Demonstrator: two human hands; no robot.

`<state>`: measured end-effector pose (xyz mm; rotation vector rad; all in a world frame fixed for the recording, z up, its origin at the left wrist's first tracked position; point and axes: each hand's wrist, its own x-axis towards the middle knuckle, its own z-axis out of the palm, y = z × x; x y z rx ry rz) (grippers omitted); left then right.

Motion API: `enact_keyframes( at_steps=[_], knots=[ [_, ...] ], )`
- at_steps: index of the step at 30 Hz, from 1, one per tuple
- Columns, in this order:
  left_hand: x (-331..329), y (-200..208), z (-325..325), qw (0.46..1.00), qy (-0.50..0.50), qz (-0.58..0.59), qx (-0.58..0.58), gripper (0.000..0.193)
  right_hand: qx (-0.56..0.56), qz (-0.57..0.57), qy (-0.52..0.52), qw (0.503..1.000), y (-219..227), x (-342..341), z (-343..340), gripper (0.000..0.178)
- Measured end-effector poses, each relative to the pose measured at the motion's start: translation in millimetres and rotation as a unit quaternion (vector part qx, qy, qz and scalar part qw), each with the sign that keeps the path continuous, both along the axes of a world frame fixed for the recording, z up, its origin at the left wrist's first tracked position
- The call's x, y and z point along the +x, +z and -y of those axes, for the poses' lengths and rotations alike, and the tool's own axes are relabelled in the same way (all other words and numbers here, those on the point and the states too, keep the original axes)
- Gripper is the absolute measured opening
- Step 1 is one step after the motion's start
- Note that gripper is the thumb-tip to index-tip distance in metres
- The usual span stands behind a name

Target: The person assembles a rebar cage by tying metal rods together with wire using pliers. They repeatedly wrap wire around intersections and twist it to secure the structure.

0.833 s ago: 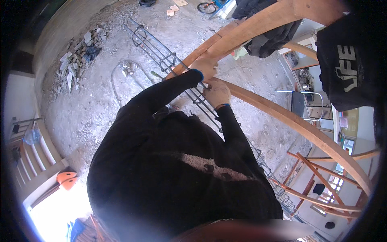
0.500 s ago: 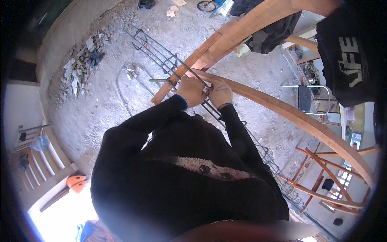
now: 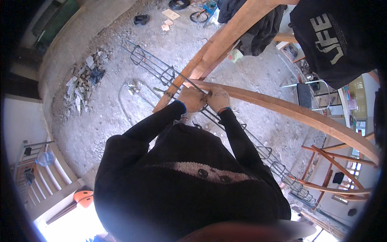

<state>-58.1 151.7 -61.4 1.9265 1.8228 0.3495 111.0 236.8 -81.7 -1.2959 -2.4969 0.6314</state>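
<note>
Far left of the left hand, a loose heap of grey and white broken rubble (image 3: 82, 82) is lying on the dusty grey floor (image 3: 100, 125). Nearer, a thin grey bent loop (image 3: 120, 97) is curving across that floor.

Left hand in a pale knit glove with blue cuff (image 3: 192, 99): fingers curling in against the long, dark steel-bar cage with square ties (image 3: 163, 76); glove hiding whether they are clamping a bar. The cage is running from ahead-left of this hand, under both gloves, to behind-right of the right hand. Just ahead, it is crossing a straight tan timber (image 3: 213, 48).

Right hand in a matching pale glove (image 3: 218, 99): pressing close beside the left, fingertips bunching inward at the cage; cannot tell what they are pinching.

Judgement: the cage is looking stiff along its length, heavy and awkward whole, perhaps flexing a little; rough rather than slippery, hardly fragile. Long bars close to a tie are offering the best hold, clear of wire ends.

Right of the right hand, a long tan curved-looking timber (image 3: 278, 105) is stretching away; farther, a black-backed metal-framed chair (image 3: 304, 96) is standing.
</note>
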Motion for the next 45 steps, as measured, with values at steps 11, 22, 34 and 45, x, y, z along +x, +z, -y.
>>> enact_keyframes(
  at_steps=[11,22,34,45],
  knots=[
    [-14,69,14,0.996,0.020,0.038,0.076,0.044,-0.034,-0.203,-0.140,0.969,-19,20,21,0.027],
    [73,117,68,0.987,0.008,0.128,-0.093,0.054,-0.147,-0.208,-0.195,0.947,-18,24,12,0.033],
    [58,176,118,0.962,0.074,0.230,-0.127,0.048,-0.179,-0.256,-0.157,0.937,-28,26,12,0.031],
    [96,137,145,0.754,0.113,0.623,-0.173,0.054,-0.072,-0.207,-0.092,0.971,-20,20,18,0.046]
  ],
)
